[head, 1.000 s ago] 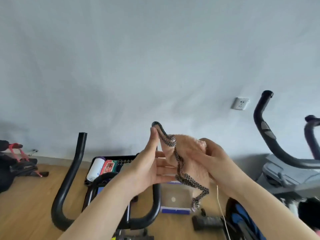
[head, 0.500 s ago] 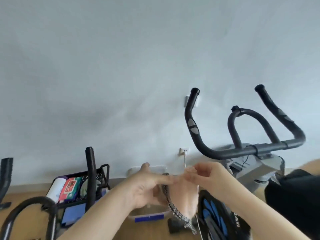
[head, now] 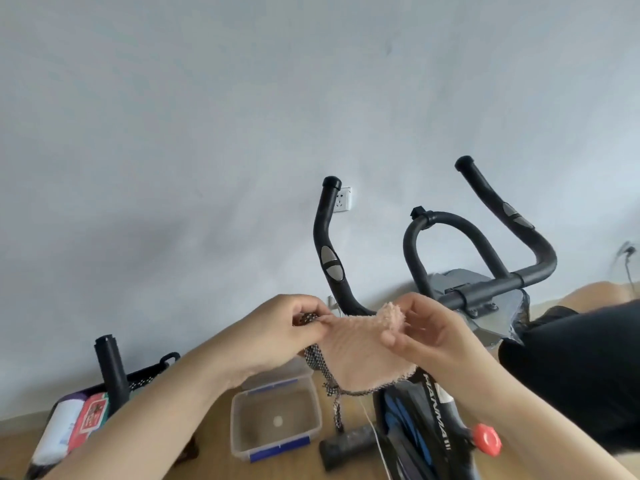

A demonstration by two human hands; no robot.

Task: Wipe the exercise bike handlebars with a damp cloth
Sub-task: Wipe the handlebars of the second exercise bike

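A pink fluffy cloth (head: 360, 355) with a black-and-white speckled border is stretched between both hands in the lower middle of the head view. My left hand (head: 277, 334) pinches its left corner at the speckled edge. My right hand (head: 426, 330) pinches its upper right corner. Just behind the cloth stand the black handlebars (head: 485, 271) of an exercise bike, with two upswept horns and a loop in the middle. The left horn (head: 329, 251) carries a silver sensor pad. The cloth hangs in front of the bar and does not touch it.
A clear plastic box (head: 277, 417) with blue clips sits on the wooden floor below the hands. A black basket (head: 69, 420) with packets stands at the lower left beside another black bar (head: 110, 368). The bike frame with a red knob (head: 486, 441) is at the lower right. A wall socket (head: 343, 199) is behind.
The view has swung right, bringing the second bike's handlebars to the centre. My hands have lowered and spread the cloth out flat between them, closer to those handlebars.
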